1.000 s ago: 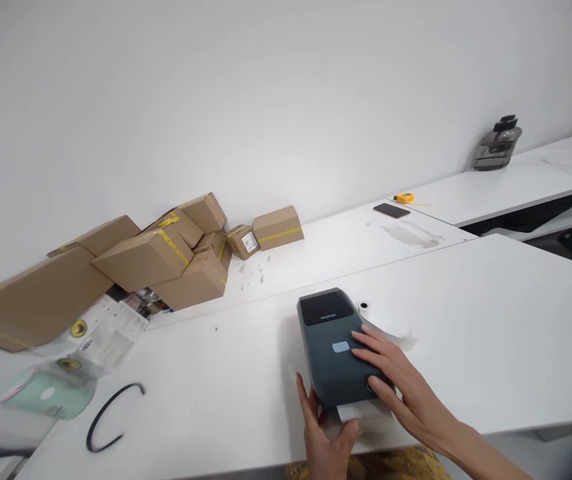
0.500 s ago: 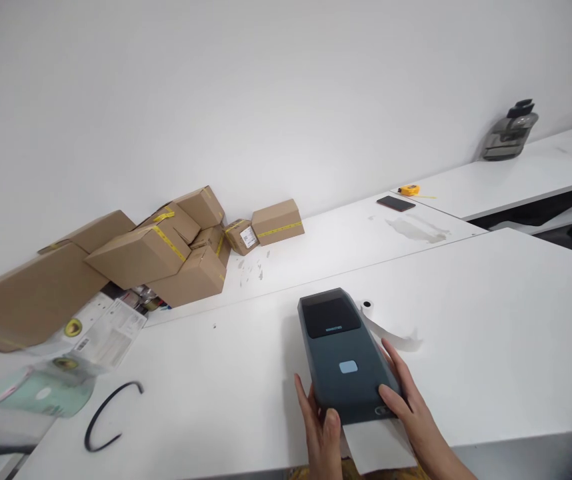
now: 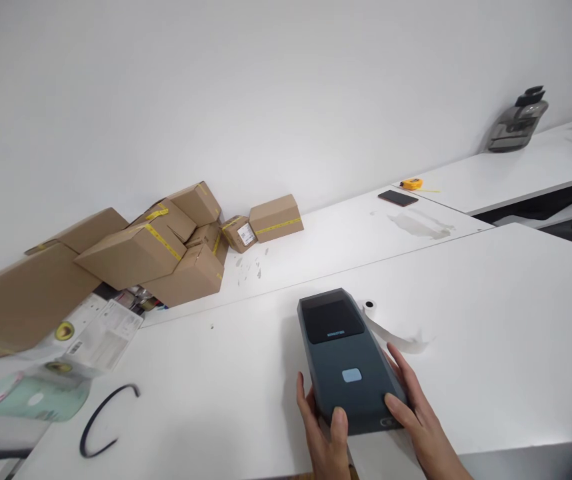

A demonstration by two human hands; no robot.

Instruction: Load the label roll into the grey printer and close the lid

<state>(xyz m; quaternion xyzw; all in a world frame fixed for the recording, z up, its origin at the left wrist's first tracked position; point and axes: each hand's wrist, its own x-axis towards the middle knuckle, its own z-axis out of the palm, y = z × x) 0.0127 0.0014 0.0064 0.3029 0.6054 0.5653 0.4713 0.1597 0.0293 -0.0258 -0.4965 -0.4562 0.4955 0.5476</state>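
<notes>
Both hands gripped the near end of the dark grey label printer (image 3: 349, 363), which sat flat on the white table (image 3: 491, 320) close to its near edge. The left hand (image 3: 325, 440) cupped the left corner, thumb on top. The right hand (image 3: 416, 417) wrapped the right side, fingers loosely curled, thumb on the lid. A white paper strip (image 3: 391, 333) trailed beside the printer. Cardboard boxes (image 3: 166, 247) were stacked against the wall.

A printer (image 3: 349, 363) is set on the worktop (image 3: 491, 320) at lower centre of the frame, flanked by the left hand (image 3: 325, 440) and the right hand (image 3: 413, 413). A paper roll (image 3: 369, 307) is placed just behind its right side. Boxes (image 3: 156, 247) are piled at middle left, and a phone (image 3: 398, 197) is laid at upper right.
</notes>
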